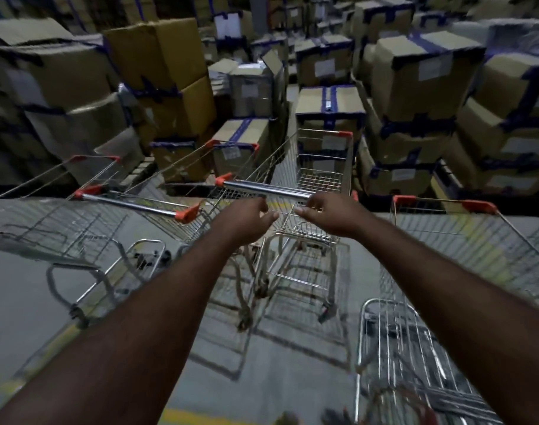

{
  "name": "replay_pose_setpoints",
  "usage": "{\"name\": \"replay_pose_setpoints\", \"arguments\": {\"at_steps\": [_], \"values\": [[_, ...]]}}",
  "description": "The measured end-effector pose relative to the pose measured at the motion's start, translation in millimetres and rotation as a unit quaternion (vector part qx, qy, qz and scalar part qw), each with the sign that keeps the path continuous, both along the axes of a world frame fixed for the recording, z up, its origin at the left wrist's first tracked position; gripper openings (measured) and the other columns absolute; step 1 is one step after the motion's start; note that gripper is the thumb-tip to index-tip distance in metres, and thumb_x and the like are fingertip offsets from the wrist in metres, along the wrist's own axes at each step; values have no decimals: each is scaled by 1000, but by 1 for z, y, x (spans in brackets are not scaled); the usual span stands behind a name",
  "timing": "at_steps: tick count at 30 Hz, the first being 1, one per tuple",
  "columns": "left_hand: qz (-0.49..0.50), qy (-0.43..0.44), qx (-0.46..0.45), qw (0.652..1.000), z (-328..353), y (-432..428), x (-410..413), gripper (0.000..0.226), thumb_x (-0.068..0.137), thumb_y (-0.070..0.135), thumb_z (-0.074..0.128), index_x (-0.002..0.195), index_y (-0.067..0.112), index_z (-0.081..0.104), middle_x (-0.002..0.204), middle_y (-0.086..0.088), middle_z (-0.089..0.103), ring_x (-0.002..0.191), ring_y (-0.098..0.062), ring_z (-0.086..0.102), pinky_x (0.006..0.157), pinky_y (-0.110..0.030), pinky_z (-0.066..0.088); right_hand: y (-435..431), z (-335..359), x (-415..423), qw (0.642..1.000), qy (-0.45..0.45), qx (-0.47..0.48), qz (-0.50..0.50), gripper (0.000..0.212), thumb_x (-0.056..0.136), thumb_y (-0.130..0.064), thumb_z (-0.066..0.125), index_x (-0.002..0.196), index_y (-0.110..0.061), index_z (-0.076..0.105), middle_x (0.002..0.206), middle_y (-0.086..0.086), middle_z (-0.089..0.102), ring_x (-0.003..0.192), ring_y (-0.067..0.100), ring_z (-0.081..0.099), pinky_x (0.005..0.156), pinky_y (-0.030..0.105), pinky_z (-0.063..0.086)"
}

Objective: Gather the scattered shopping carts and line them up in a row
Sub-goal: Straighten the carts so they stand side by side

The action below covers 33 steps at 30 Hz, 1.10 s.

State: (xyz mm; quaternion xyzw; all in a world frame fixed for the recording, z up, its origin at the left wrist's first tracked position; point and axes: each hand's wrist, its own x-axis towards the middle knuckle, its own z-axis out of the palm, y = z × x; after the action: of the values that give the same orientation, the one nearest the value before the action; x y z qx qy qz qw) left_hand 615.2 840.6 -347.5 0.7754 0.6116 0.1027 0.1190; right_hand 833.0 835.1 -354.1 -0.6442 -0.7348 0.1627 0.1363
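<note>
Both arms reached forward to the middle cart (311, 191), which stood between two other carts and faced the stacked boxes (415, 72). The left hand (246, 220) was loosely open just below the cart's handle bar (266, 189), gripping nothing, thumb pointing right. The right hand (326, 214) curled its fingers over the bar's right end; how firmly it gripped could not be told. The left cart (157, 191) and the right cart (464, 240) were blurred, the right one cut off by the frame edge.
</note>
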Motion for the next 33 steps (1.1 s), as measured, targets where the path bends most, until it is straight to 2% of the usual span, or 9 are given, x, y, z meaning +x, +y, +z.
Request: {"name": "replay_pose_setpoints", "arguments": {"at_steps": [5, 10, 12, 14, 16, 21, 26, 31, 33], "values": [[-16, -1, -10, 1000, -18, 62, -22, 48, 95, 58, 53, 124, 20, 63, 127, -6, 66, 112, -23, 62, 95, -45, 52, 41, -8, -17, 999, -34, -14, -25, 63, 94, -68, 46, 137, -24, 56, 141, 1, 58, 130, 23, 51, 110, 46, 27], [-18, 8, -18, 1000, -43, 131, -24, 51, 94, 58, 55, 128, 21, 60, 130, -4, 63, 114, -23, 60, 95, -43, 50, 105, -41, -18, 999, -31, -7, -37, 63, 93, -64, 53, 137, -20, 55, 141, 5, 56, 128, 26, 51, 105, 45, 35], [-28, 15, -17, 999, -55, 160, -23, 52, 94, 55, 56, 131, 19, 58, 134, -5, 59, 120, -24, 56, 97, -43, 48, 136, -63, -16, 997, -38, -15, -60, 68, 89, -68, 55, 138, -22, 53, 142, 7, 52, 129, 28, 48, 107, 50, 37], [-57, 26, -5, 998, -70, 188, -21, 54, 94, 54, 58, 134, 18, 56, 137, -6, 55, 125, -24, 50, 101, -44, 46, 164, -85, -13, 994, -62, -45, -79, 74, 87, -71, 53, 145, -25, 45, 148, 6, 45, 137, 28, 40, 112, 58, 27], [-74, 39, 12, 996, -83, 217, -20, 58, 92, 53, 59, 138, 18, 53, 141, -6, 51, 131, -25, 45, 106, -45, 42, 187, -102, -10, 990, -79, -68, -93, 74, 88, -73, 48, 145, -27, 44, 148, 5, 46, 137, 28, 40, 114, 62, 21], [-77, 118, -12, 990, -108, 276, -9, 67, 93, 64, 47, 145, 21, 46, 151, -7, 44, 141, -29, 35, 116, -56, 26, 217, -121, 2, 974, -137, -85, -160, 84, 87, -84, 13, 124, -30, 65, 122, 5, 68, 116, 30, 60, 106, 57, 28], [-100, 118, -25, 988, -127, 291, 4, 53, 96, 65, 37, 134, 32, 53, 141, -1, 54, 138, -26, 41, 115, -68, 5, 229, -115, 34, 963, -152, -120, -187, 91, 83, -89, 11, 123, -30, 68, 125, 9, 67, 121, 32, 58, 111, 56, 27], [-113, 117, -66, 984, -123, 298, 23, 56, 96, 70, 31, 114, 28, 64, 121, -5, 65, 120, -30, 54, 109, -63, 28, 218, -112, 48, 957, -157, -141, -198, 92, 83, -89, 11, 132, -29, 62, 137, 11, 61, 131, 36, 51, 115, 62, 16], [-116, 114, -76, 984, -123, 293, 19, 58, 96, 71, 30, 115, 28, 64, 119, -6, 65, 119, -31, 54, 107, -59, 30, 211, -111, 45, 957, -146, -147, -204, 91, 83, -89, 13, 131, -30, 62, 138, 10, 60, 133, 35, 48, 114, 62, 14]]}}
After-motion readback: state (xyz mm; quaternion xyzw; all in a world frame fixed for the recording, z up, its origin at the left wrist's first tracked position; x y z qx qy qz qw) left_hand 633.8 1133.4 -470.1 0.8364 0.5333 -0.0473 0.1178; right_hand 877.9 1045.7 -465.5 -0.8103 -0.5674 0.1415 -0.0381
